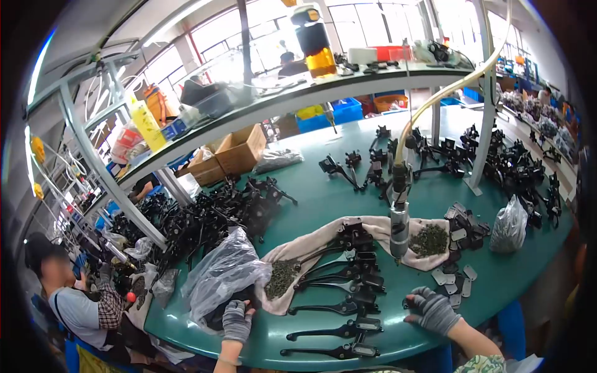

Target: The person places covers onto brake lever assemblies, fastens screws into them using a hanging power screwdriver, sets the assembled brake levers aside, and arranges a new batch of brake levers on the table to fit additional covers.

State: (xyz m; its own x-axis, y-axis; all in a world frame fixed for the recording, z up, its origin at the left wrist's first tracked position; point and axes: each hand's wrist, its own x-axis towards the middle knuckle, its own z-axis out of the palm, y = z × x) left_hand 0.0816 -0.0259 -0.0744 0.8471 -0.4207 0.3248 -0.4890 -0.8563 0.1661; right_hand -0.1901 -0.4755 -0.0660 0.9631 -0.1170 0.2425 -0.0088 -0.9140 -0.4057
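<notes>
My left hand (237, 321), in a grey fingerless glove, is closed with its fingers curled, beside a clear plastic bag (225, 273) and a dark item under it. What it holds, if anything, is hidden. My right hand (433, 311), gloved alike, has thumb and fingers drawn together around something small and dark, too small to name. Between the hands lies a column of black brake lever assemblies (339, 308), levers pointing left. A pale cloth (336, 229) runs behind them, bearing piles of small screws (283, 276). Above its right part hangs a power screwdriver (399, 230) on a hose.
Metal plates (453, 281) lie scattered beyond my right hand, near a bag of parts (509, 227). Heaps of black assemblies (217, 214) cover the left and far right. A shelf (298, 99) on metal posts spans the table. A co-worker (78, 304) sits at left.
</notes>
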